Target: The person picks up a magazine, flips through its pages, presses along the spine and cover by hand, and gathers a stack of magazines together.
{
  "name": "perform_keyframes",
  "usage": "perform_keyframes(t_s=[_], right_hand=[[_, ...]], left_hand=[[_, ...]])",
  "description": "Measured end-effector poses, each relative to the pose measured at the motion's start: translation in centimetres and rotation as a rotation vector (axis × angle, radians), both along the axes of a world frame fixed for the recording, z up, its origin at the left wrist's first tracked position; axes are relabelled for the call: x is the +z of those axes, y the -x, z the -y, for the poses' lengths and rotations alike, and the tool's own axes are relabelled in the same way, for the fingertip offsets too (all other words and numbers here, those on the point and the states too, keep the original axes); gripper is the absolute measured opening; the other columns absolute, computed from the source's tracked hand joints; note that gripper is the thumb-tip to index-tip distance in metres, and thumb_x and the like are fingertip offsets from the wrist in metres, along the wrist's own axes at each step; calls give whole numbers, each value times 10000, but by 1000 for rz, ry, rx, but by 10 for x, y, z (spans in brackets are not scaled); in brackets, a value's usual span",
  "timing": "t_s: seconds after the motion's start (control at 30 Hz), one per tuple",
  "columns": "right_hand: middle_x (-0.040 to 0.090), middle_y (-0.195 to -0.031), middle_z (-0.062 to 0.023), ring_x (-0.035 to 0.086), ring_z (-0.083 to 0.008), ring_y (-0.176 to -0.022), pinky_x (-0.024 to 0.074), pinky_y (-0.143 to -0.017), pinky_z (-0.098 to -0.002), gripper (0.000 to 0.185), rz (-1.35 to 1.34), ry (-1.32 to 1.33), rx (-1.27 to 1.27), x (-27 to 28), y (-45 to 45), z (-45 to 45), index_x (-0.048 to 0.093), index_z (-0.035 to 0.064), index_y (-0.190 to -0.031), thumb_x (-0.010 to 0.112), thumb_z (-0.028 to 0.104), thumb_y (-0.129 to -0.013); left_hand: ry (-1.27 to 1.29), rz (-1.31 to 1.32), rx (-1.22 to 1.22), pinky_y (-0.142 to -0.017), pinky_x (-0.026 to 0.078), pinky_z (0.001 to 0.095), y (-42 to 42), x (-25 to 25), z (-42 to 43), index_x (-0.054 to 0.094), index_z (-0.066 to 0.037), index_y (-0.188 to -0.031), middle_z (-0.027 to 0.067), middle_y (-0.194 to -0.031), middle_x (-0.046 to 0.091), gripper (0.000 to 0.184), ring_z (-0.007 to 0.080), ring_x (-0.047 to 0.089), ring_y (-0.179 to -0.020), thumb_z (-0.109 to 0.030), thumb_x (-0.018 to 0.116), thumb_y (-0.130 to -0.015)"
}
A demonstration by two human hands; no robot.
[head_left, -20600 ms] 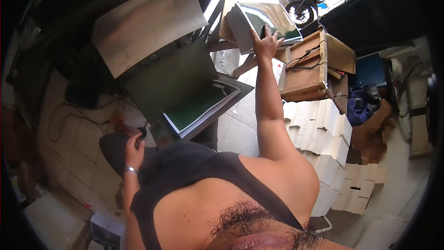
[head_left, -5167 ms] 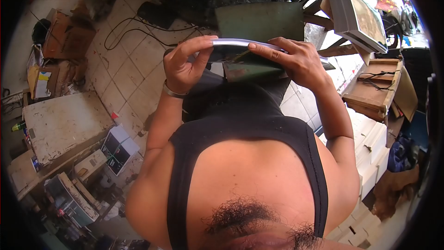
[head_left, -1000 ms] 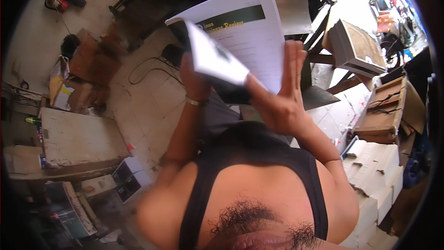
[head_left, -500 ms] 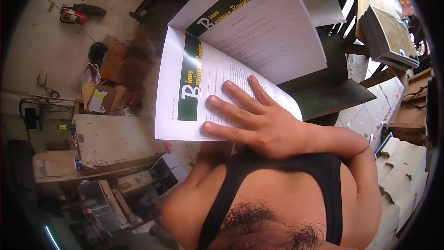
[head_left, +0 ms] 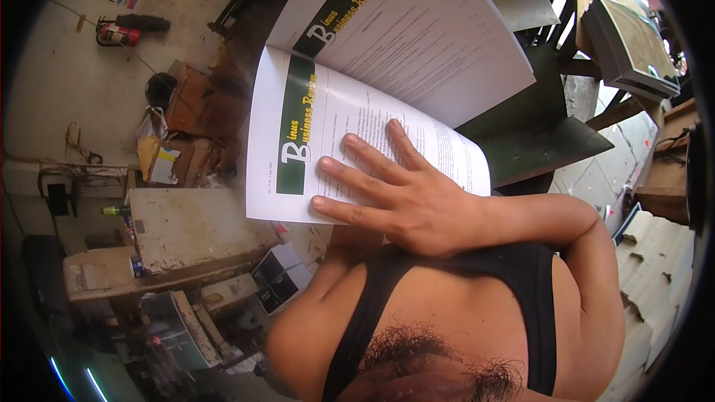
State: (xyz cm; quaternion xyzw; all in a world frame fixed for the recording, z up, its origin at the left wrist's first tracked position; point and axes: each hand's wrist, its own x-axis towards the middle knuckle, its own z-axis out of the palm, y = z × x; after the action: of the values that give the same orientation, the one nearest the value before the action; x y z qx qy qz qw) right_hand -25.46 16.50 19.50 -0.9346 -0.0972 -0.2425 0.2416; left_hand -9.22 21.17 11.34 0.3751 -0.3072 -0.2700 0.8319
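Note:
An open journal, its pages headed "Binus Business Review" beside dark green bands, is held up in front of my chest. My right hand lies flat on the lower page, back of the hand up and fingers spread; its thumb is not visible. The upper page stands at an angle from the lower one and carries lines of print. From the left, my left arm reaches in beneath the journal. My left hand is hidden behind the pages, so its fingers do not show.
Dark green metal plates stand just beyond the journal. A thick paper stack is at the upper right, and more stacked paper at the lower right. To the left are a worn tabletop and a fire extinguisher by the wall.
The journal and my right hand have shifted slightly left together, while the surroundings have slid a little right in view. My right hand stays spread on the lower page.

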Motion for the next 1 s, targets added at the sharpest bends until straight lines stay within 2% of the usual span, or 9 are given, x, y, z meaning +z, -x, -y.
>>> perform_keyframes(t_s=[0.2, 0.3, 0.5, 0.6, 0.8, 0.9, 1.0], right_hand=[[279, -1686, -182, 239, -462, -1551, 53, -1184, -775, 816, 17, -12, -73, 5, 0, 1, 387, 260, -1613, 613, 168, -834], [239, -1702, -173, 203, -441, -1567, 88, -1164, -802, 832, 56, 50, -105, 2, -2, 2, 305, 221, -1643, 574, 195, -855], [253, -1701, -153, 225, -425, -1564, 66, -1174, -796, 837, 29, 120, -88, -1, 1, 1, 325, 210, -1638, 590, 223, -844], [307, -1688, -113, 266, -426, -1549, 39, -1199, -763, 827, 50, 101, -105, -5, 1, -3, 408, 263, -1605, 627, 213, -809], [328, -1683, -98, 295, -386, -1548, 26, -1209, -752, 802, 52, 141, -97, -12, 0, -9, 411, 254, -1603, 605, 232, -825], [256, -1713, -104, 228, -353, -1580, 50, -1209, -750, 806, 40, 167, -91, -12, 1, -7, 314, 193, -1644, 545, 245, -874], [344, -1677, -91, 321, -378, -1540, 17, -1216, -742, 787, 60, 146, -127, -12, 0, -10, 428, 256, -1594, 600, 229, -827]], left_hand=[[-3, -2, 1, -845, 547, 328, -1, -1, -1, 626, -8, -1174, 79, -1070, 694, 390, 150, 654, -972, -341, 428, -1130], [-1, -6, 0, -847, 547, 328, -1, -1, -1, 624, -8, -1178, 80, -1074, 693, 393, 151, 654, -973, -343, 425, -1130], [4, -12, 13, -852, 548, 329, -3, -3, 0, 621, -8, -1186, 82, -1081, 692, 399, 153, 655, -976, -348, 421, -1132], [9, -15, 17, -854, 548, 329, -4, -4, -1, 620, -8, -1190, 84, -1084, 692, 401, 154, 655, -977, -350, 418, -1132], [15, -16, 19, -858, 548, 329, -5, -5, -1, 617, -8, -1198, 86, -1091, 691, 407, 157, 655, -980, -355, 413, -1133], [12, -15, 23, -860, 549, 330, -5, -6, 0, 615, -8, -1201, 87, -1095, 691, 410, 158, 656, -981, -357, 411, -1134], [9, -11, 28, -862, 549, 330, -6, -6, 0, 614, -9, -1205, 88, -1098, 690, 413, 159, 656, -983, -360, 409, -1135]])
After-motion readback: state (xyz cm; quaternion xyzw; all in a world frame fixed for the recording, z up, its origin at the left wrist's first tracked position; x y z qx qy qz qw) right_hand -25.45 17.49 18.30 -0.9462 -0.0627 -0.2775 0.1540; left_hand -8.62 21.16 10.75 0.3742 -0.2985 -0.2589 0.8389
